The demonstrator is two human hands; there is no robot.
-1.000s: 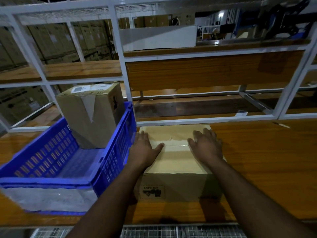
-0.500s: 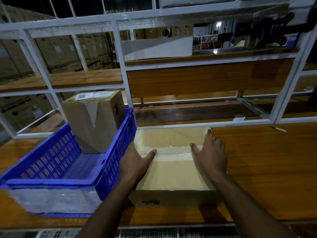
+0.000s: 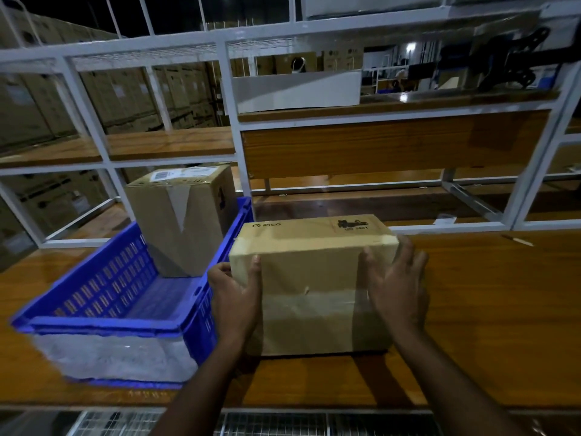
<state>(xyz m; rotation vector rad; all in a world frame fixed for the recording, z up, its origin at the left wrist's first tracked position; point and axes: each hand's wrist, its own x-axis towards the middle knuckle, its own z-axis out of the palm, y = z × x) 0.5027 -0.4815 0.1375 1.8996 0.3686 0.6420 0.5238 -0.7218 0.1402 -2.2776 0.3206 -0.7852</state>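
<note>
A taped cardboard box stands tipped up on the wooden bench, its broad face toward me and its printed side on top. My left hand grips its left edge, thumb on the front face and fingers behind. My right hand holds the right edge the same way, thumb on the front. Just left of it stands a blue plastic crate with a second, upright cardboard box inside at its far end.
A white metal rack frame with wooden shelves rises behind the bench. A white tray sits on the upper shelf. Stacked cartons fill the background at left. A wire grille runs below the bench's front edge.
The box lay flat under my two palms; both hands shifted to its sides and tipped it up onto its edge, lifting its far side toward me.
</note>
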